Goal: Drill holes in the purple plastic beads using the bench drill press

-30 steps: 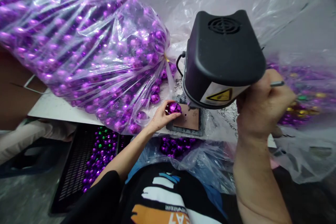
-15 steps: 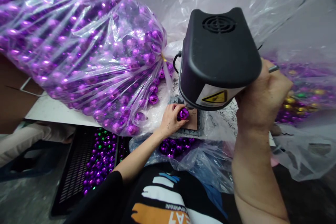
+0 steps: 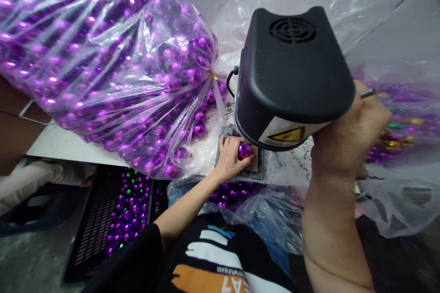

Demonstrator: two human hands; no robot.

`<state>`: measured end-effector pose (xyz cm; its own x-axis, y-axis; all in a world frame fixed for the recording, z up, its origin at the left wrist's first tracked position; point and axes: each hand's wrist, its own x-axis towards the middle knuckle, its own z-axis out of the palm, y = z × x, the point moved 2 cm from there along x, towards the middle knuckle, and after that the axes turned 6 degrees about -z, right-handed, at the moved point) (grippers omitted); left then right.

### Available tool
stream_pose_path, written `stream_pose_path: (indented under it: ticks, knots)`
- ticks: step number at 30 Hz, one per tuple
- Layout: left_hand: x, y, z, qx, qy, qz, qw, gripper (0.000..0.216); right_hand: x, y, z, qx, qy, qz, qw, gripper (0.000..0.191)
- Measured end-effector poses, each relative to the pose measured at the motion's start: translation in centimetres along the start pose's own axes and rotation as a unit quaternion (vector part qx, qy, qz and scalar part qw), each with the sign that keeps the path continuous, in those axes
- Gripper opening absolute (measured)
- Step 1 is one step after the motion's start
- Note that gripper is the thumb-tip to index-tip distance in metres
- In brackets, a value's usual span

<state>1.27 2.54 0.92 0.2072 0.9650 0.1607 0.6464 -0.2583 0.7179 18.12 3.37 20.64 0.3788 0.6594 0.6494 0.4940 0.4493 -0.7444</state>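
My left hand point(image 3: 231, 158) grips a shiny purple faceted ball point(image 3: 244, 149) between thumb and fingers. The ball sits over a brown block point(image 3: 253, 161) on a dark base plate point(image 3: 220, 158). Above it looms a black bench machine point(image 3: 292, 73), likely a drill press, with a vented top and a yellow warning label; its working tip is mostly hidden under the housing. My right hand point(image 3: 354, 123) is closed beside the machine's right side around a lever, whose metal end point(image 3: 367, 93) pokes out past the fist.
A tied clear bag of purple balls point(image 3: 137, 68) covers the left of the white table point(image 3: 75, 144). Below are a black crate point(image 3: 85, 229) of purple and green balls and a plastic-lined heap of purple balls point(image 3: 230, 193). Another bag point(image 3: 395, 114) lies right. A person's leg point(image 3: 30, 183) shows left.
My left hand and the purple ball have shifted slightly right and down over the block. The machine appears slightly larger and further right in view; my right hand keeps its grip.
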Motion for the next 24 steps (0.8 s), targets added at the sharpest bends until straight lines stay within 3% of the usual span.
stream_pose_path:
  ticks: [4,8,11,14,24]
  knots:
    - [0.0,-0.2,0.4,-0.009,-0.009,-0.012,1.0,0.035,-1.3,-0.1,-0.5,-0.004,0.017,-0.026,1.0,0.044]
    - [0.0,-0.4,0.3,-0.036,-0.024,-0.005,0.999,0.033,-4.5,0.5,-1.7,-0.022,0.043,-0.082,0.996,0.029]
    - [-0.1,-0.4,0.2,-0.045,-0.028,-0.004,0.999,0.034,-7.1,1.5,-2.7,-0.031,0.0,-0.131,0.991,0.013]
    - [-0.1,-0.4,0.2,-0.043,-0.029,-0.009,0.999,0.037,-8.9,2.5,-3.1,-0.037,-0.039,-0.153,0.987,0.012]
    - [0.1,-0.4,0.2,-0.045,-0.034,-0.017,0.998,0.035,-10.0,3.2,-2.9,-0.055,-0.044,-0.163,0.984,0.011]
